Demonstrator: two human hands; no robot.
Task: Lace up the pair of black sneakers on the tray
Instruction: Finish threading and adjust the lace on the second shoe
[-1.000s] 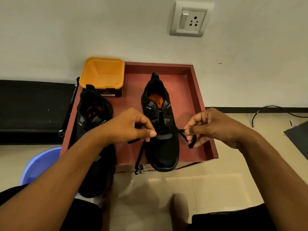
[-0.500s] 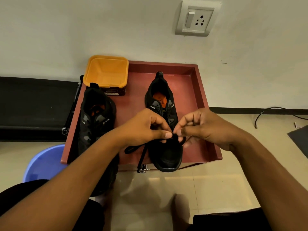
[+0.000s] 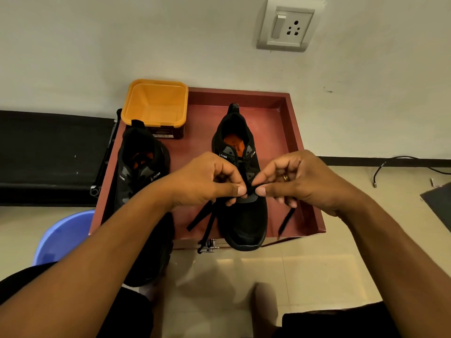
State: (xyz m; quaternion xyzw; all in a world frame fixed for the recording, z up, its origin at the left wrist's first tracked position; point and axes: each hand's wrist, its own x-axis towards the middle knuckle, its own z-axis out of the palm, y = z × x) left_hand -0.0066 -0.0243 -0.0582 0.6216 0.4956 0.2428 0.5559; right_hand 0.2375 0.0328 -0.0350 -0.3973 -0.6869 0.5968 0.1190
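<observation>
Your left hand [image 3: 207,182] and right hand [image 3: 301,181] pinch the lace [image 3: 286,222] over the right sneaker [image 3: 244,223]. Limp, light, likely slippery; grip it near the tip.

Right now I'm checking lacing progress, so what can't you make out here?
Head view only.
- How the lace crosses on the right sneaker: hidden by left hand and right hand.
- Toe of the left sneaker: covered by the left forearm.
- The label on the orange tub: too small.
</observation>
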